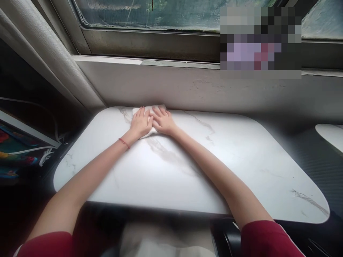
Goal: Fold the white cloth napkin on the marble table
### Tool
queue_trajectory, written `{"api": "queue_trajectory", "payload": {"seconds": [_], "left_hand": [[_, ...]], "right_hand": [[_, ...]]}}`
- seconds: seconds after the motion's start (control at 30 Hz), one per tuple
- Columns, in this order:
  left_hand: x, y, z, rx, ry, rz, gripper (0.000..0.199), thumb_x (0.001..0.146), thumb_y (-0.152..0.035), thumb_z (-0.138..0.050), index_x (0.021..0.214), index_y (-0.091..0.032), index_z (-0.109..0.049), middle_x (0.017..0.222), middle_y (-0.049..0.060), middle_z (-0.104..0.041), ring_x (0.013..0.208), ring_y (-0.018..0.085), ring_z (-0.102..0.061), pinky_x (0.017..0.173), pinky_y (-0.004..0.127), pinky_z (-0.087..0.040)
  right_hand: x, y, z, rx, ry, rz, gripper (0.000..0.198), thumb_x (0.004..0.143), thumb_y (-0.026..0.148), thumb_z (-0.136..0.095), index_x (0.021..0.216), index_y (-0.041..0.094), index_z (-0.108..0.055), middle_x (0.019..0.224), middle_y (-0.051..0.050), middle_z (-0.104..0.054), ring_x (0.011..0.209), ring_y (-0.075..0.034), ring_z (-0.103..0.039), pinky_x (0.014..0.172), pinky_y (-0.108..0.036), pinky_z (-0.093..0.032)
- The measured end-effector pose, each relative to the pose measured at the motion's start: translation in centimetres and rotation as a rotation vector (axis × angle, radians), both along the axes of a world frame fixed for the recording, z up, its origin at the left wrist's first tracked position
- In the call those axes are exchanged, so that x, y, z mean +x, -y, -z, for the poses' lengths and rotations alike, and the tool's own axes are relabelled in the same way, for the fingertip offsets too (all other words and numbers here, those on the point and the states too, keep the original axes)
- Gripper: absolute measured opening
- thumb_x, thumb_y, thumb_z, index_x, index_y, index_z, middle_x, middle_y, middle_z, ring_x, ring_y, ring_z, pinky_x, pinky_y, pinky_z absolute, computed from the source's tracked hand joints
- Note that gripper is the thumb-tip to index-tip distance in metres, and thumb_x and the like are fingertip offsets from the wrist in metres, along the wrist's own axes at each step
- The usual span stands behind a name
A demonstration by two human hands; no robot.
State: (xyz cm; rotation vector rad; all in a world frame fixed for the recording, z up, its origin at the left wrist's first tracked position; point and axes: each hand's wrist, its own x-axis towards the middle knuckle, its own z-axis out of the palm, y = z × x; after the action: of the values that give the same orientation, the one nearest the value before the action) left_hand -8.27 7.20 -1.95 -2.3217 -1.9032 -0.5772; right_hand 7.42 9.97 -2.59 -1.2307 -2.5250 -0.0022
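My left hand (139, 122) lies flat on a white cloth (149, 134), fingers stretched toward the wall. Beside it, my right hand (163, 120) presses on the same cloth with its fingers spread. The two hands touch or nearly touch at the thumbs. Most of the cloth is hidden under them; parts of its edges show at the top and bottom. It rests at the far edge of a white marble-patterned table (166, 185). A thin red bracelet (124, 143) circles my left wrist.
A wall with a window (150, 16) rises behind the table. At the left are a pale pipe (50, 46) and white cables (46, 156). Another white tabletop (332, 135) shows at the right edge. A pixelated patch covers part of the window.
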Motion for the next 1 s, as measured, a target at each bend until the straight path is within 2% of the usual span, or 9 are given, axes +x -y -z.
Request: {"api": "queue_trajectory", "payload": {"seconds": [0.2, 0.33, 0.43, 0.57, 0.67, 0.73, 0.87, 1.0], "left_hand": [[0.9, 1.9, -0.7, -0.060, -0.045, -0.018, 0.060, 0.100, -0.041, -0.031, 0.147, -0.005, -0.043, 0.160, 0.023, -0.033, 0.150, 0.034, -0.028, 0.120, 0.048, -0.024], [1.9, 4.6, -0.7, -0.063, -0.095, 0.020, 0.063, 0.100, -0.041, -0.031, 0.148, -0.002, -0.041, 0.159, 0.026, -0.033, 0.149, 0.037, -0.029, 0.120, 0.050, -0.024], [3.0, 8.0, -0.3, -0.046, -0.117, 0.111, 0.062, 0.100, -0.039, -0.030, 0.147, -0.001, -0.042, 0.158, 0.026, -0.034, 0.149, 0.037, -0.029, 0.120, 0.052, -0.024], [4.7, 14.4, 0.1, -0.025, -0.149, 0.258, 0.062, 0.101, -0.039, -0.028, 0.148, -0.001, -0.042, 0.158, 0.027, -0.034, 0.150, 0.038, -0.029, 0.119, 0.053, -0.028], [6.1, 18.7, 0.1, 0.006, -0.173, 0.341, 0.062, 0.100, -0.040, -0.031, 0.148, -0.002, -0.042, 0.158, 0.028, -0.033, 0.150, 0.040, -0.028, 0.117, 0.054, -0.032], [7.0, 20.4, 0.1, 0.024, -0.186, 0.371, 0.060, 0.100, -0.039, -0.032, 0.148, -0.003, -0.043, 0.158, 0.028, -0.034, 0.149, 0.041, -0.028, 0.115, 0.055, -0.034], [8.7, 20.8, -0.1, 0.026, -0.214, 0.376, 0.060, 0.100, -0.037, -0.034, 0.146, 0.000, -0.043, 0.156, 0.029, -0.036, 0.148, 0.043, -0.029, 0.115, 0.054, -0.033], [10.8, 18.6, -0.3, -0.027, -0.246, 0.368, 0.067, 0.098, -0.039, -0.034, 0.149, 0.004, -0.037, 0.157, 0.029, -0.035, 0.148, 0.042, -0.028, 0.117, 0.053, -0.030]], "right_hand": [[0.8, 2.2, -0.3, -0.007, 0.000, 0.023, 0.054, 0.100, 0.036, -0.036, 0.153, 0.025, -0.043, 0.163, -0.009, -0.033, 0.151, -0.033, -0.023, 0.117, -0.054, -0.024], [2.0, 5.9, -0.6, -0.030, 0.039, 0.049, 0.056, 0.100, 0.039, -0.037, 0.154, 0.024, -0.040, 0.165, -0.009, -0.029, 0.152, -0.034, -0.021, 0.116, -0.056, -0.026], [3.4, 10.4, -1.0, -0.035, 0.074, 0.086, 0.059, 0.100, 0.039, -0.035, 0.156, 0.021, -0.037, 0.165, -0.013, -0.027, 0.151, -0.038, -0.022, 0.112, -0.058, -0.030], [6.3, 17.5, -2.3, -0.019, 0.143, 0.067, 0.063, 0.096, 0.039, -0.038, 0.153, 0.013, -0.041, 0.160, -0.021, -0.034, 0.142, -0.044, -0.033, 0.103, -0.059, -0.037], [8.9, 21.7, -3.1, 0.004, 0.136, -0.007, 0.060, 0.090, 0.038, -0.046, 0.144, 0.013, -0.053, 0.149, -0.024, -0.047, 0.133, -0.042, -0.043, 0.100, -0.056, -0.040], [10.5, 23.3, -3.2, 0.039, 0.087, -0.024, 0.054, 0.090, 0.035, -0.047, 0.139, 0.016, -0.057, 0.148, -0.022, -0.048, 0.134, -0.040, -0.043, 0.101, -0.056, -0.039], [12.3, 24.1, -2.0, 0.084, 0.020, 0.031, 0.050, 0.093, 0.029, -0.045, 0.140, 0.020, -0.056, 0.162, -0.020, -0.028, 0.149, -0.041, -0.023, 0.111, -0.061, -0.029], [12.6, 22.7, -0.4, 0.028, 0.044, 0.181, 0.060, 0.093, 0.023, -0.042, 0.153, 0.022, -0.042, 0.167, -0.017, -0.017, 0.153, -0.042, -0.015, 0.113, -0.064, -0.025]]}}
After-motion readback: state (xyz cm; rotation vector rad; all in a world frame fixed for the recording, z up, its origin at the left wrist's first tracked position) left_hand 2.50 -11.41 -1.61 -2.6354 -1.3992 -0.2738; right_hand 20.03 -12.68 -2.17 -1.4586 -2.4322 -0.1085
